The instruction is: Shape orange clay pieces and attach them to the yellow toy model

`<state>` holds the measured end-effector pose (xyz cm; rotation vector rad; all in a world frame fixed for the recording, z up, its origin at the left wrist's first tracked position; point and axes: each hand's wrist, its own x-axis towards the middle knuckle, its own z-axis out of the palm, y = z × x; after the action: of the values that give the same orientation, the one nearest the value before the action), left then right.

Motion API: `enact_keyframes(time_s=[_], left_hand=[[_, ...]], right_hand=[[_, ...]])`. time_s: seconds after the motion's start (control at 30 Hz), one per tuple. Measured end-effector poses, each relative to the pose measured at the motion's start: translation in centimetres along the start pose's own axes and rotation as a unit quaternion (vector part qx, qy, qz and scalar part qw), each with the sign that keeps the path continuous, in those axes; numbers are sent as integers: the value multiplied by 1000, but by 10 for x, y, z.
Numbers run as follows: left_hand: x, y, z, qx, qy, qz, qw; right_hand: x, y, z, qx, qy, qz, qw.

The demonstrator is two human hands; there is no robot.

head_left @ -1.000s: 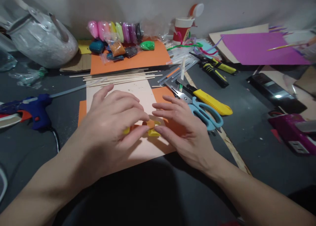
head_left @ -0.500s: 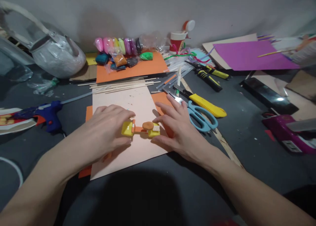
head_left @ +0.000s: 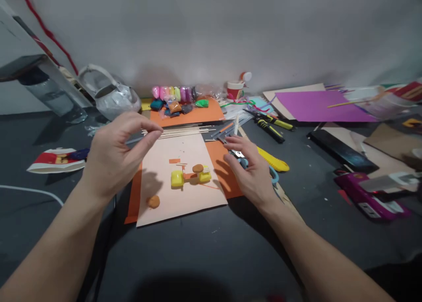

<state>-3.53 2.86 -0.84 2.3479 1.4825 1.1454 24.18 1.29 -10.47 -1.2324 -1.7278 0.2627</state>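
Both hands are bare and raised over the work. Left hand: wrist bent up, held above the left edge of a smooth pale sheet; thumb and index tips close together, other fingers curled. From here I cannot tell whether the tips meet or pinch anything small. Right hand: palm turned inward, thumb and fingers apart in a loose curve, over the sheet's right side.

Between them, on the pale sheet toward its right edge, sits a small model: two glossy yellow blocks, rounded at the corners, joined by a flat orange bar, with a matt brown-orange disc above the right block. Neither hand touches it. Near the sheet's lower left corner, a rough brown-orange lump; just beyond the model, a flat orange strip.

Blue-handled scissors, partly hidden, and a yellow cutter lie beside the right hand. Thin wooden sticks cross the sheet's far edge. Along the desk's far edge: dented metal kettle at left, bagged colours in shiny film, purple sheet at right.
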Motion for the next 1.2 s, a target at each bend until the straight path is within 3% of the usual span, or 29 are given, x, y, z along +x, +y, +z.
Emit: enact_keyframes(time_s=[0.1,0.2,0.33,0.5,0.7,0.83,0.93,1.07,1.2], left_hand=[[-2,8,-6,17,15,28,999],[-7,5,-11,53,-80,21,995],[-30,-8,-18,109,-251,-35,961],[-70,-13,-9,100,-321,-55,940],[-89,-16,6,31,-288,-87,953],[-98,-27,0,-63,-220,-173,958],[-106,-37,-3,-162,-171,-245,941],[-115,-44,1,-280,-151,-299,900],[-117,-43,3,-351,-123,-326,869]], right_hand=[[3,0,-4,16,64,8,998],[2,0,-4,28,90,11,995],[-2,-2,-3,37,108,7,993],[-6,-13,-5,39,125,-19,991],[-13,-26,-4,23,109,-78,991],[-15,-32,-5,15,101,-122,987],[-15,-38,-6,10,74,-160,984],[-21,-51,2,5,-55,-237,970],[-34,-64,18,-15,-225,-305,925]])
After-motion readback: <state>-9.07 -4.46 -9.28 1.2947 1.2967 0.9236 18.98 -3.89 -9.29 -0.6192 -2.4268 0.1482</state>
